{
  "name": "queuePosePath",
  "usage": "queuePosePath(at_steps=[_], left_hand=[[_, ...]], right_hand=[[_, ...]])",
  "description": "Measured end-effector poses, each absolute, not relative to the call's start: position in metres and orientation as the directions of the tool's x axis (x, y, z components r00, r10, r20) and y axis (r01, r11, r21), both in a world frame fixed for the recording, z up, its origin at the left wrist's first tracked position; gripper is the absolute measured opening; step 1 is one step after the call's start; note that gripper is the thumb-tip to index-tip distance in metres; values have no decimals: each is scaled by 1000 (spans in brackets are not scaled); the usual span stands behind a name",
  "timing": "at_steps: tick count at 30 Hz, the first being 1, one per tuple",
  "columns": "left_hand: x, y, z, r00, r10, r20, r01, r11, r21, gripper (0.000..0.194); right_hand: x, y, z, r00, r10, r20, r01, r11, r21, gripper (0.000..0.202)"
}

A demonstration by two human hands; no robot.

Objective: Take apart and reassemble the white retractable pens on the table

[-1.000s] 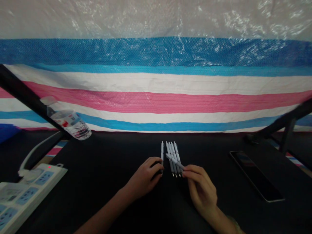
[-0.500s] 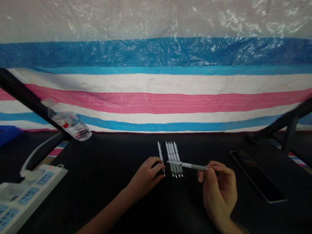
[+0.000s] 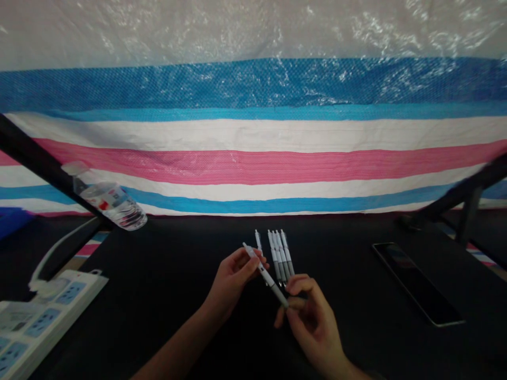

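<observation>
A white and grey pen (image 3: 266, 275) is held at a slant above the black table (image 3: 178, 248). My left hand (image 3: 233, 277) pinches its white upper part between thumb and fingers. At its grey lower end, the thumb and fingers of my right hand (image 3: 312, 322) are closed on the tip. Just beyond, several similar pens (image 3: 280, 256) lie side by side. One more pen (image 3: 258, 239) lies apart to their left, its lower part mostly hidden by my left hand.
A black phone (image 3: 418, 285) lies on the right. On the left are a white power strip (image 3: 59, 316) with a plug and a tilted clear bottle (image 3: 114, 206). Black metal bars (image 3: 43, 163) rise at the sides; a striped sheet (image 3: 253, 169) hangs behind.
My left hand has left the lone pen on the table and taken hold of the raised pen. My right hand has moved left with that pen, which now slants down to the right more steeply.
</observation>
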State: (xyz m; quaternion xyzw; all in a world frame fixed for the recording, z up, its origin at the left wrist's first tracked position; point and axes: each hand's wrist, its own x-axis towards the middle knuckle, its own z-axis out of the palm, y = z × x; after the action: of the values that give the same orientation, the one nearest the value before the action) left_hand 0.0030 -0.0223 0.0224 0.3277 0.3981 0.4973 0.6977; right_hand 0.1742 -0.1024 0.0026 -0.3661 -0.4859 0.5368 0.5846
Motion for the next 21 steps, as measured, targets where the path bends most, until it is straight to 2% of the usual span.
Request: queuePosePath(at_steps=[2,4,7,9,16,21], left_hand=[[3,-21,21,195,951,-240,-462,305,833,32],[2,-21,20,213,944,-252,-468,325,822,33],[0,-21,17,225,938,-263,-463,340,818,37],[-2,-21,15,236,935,-265,-451,347,822,40],[-6,-22,5,284,910,-301,-425,401,811,40],[-9,-21,0,240,917,-319,-385,392,836,35]], right_hand=[[170,-103,2,-125,986,109,-323,64,-944,27],[168,-101,0,-231,973,-17,-411,-113,-905,46],[165,-98,-8,-514,819,-256,-473,-520,-711,56],[165,-96,-16,-630,700,-337,-430,-676,-599,56],[170,-94,-22,-629,669,-397,-432,-725,-536,48],[169,-92,-17,-568,685,-456,-404,-715,-571,51]])
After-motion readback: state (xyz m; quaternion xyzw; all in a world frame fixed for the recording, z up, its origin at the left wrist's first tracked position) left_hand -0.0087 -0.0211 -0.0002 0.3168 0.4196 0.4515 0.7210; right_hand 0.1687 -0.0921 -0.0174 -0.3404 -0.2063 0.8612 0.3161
